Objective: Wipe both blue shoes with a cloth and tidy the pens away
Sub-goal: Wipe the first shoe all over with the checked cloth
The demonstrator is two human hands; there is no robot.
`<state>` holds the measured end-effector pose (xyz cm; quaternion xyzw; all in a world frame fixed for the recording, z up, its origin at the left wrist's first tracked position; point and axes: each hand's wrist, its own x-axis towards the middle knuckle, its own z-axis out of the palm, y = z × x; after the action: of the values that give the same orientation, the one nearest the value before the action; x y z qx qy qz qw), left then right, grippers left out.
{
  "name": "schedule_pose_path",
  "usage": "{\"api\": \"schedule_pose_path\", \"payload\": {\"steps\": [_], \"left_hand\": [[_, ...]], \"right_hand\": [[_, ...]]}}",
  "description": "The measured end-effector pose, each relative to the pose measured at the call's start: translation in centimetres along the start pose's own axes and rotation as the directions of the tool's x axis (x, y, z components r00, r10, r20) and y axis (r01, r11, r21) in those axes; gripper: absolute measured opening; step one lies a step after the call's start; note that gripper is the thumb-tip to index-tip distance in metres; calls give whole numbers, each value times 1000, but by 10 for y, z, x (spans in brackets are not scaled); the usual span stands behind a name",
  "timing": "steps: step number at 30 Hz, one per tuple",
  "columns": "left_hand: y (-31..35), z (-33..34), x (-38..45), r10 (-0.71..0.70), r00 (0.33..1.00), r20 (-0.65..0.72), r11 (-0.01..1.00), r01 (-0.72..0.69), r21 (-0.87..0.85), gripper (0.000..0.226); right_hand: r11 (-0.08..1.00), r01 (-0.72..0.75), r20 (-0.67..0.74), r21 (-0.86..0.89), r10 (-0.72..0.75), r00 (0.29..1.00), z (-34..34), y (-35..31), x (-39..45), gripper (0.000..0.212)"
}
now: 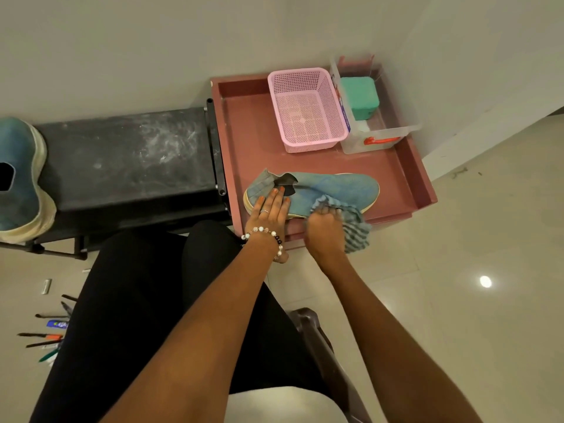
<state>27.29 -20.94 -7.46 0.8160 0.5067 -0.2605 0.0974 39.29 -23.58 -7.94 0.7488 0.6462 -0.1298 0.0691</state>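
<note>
Both hands are on a blue shoe [329,187] that lies on its side in a dusty-pink tray [244,132]. Lying flat, the left hand [270,209] presses straight fingers against the heel end of the shoe beside its dark opening; a ring is on one finger and a beaded bracelet [265,232] circles the wrist. At the shoe's near edge, about midway along the sole, the right hand [323,222] is curled around a bunched grey striped cloth [354,224] and holds it against the blue fabric, with the loose end of the cloth hanging over the tray's front rim. Toward the back of the tray stands a pink mesh basket [305,108], and just beside it on the right a clear plastic box [381,129] with orange clips holds a green container [360,97]. Left of the tray a black bench [128,157] (its top scuffed with pale marks) carries the second blue shoe [18,175], which sits at the far left edge of view, well apart from the first. Down on the tiled floor [457,239] at lower left, several pens [45,335] lie scattered beside the person's black-clad leg [137,315]. Part of a dark brown chair [308,323] shows between the forearms.
</note>
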Motion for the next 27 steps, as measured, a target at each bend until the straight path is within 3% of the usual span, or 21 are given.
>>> {"api": "schedule_pose_path", "payload": {"steps": [2,5,7,10,11,14,17,20,23,25,27], "left_hand": [[0,2,1,-6,1000,10,1000,6,29,105],[-1,3,-1,-4,1000,12,998,3,57,107],[-1,1,-1,7,1000,28,999,-8,31,104],[-1,0,-1,10,1000,6,1000,-10,19,95],[-1,-1,-2,11,1000,2,1000,-11,16,92],[-1,-1,-1,10,1000,-1,999,-10,35,88],[-2,0,-2,1,999,32,997,-4,83,106],[-1,0,-3,16,999,37,999,-18,39,102],[-2,-5,-3,10,1000,7,1000,-10,7,88],[-1,-4,-4,14,1000,1,1000,-14,5,82],[-1,-2,-3,8,1000,5,1000,-8,25,87]], "right_hand": [[991,23,26,133,-27,999,-5,-18,2,47],[940,172,20,294,-186,982,-17,-1,-7,58],[958,203,30,204,-214,976,-19,28,-9,65],[990,91,24,-105,-89,996,-14,33,0,60],[991,51,46,-127,-45,998,-12,19,3,54],[1000,21,81,1,-21,997,-10,-27,7,52],[975,155,92,159,-170,981,-20,-15,6,58],[978,204,122,41,-208,971,-23,28,1,69],[985,94,76,-145,-84,994,-21,14,3,52],[994,7,102,-113,5,995,-14,-18,7,42],[998,52,62,-31,-50,997,-7,-33,8,43]]}}
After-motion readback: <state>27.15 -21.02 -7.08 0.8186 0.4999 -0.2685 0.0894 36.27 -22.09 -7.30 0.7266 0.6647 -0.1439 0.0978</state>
